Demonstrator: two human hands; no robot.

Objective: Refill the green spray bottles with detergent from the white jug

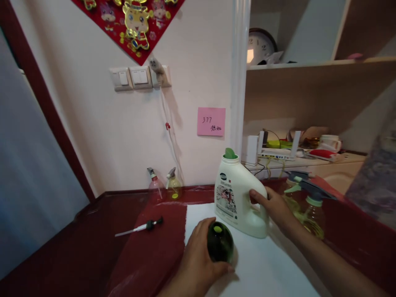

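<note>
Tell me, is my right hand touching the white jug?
Touching. The head view shows the right hand wrapped around the handle of the white jug, thumb on top and no gap visible.

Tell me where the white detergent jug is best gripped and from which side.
Grip the white detergent jug by the moulded handle on its right side, coming in from the right. It stands upright, its label faces left-front, and the handle loop lets fingers wrap through, as the right hand does. The left hand holds the dark green cap.
</note>
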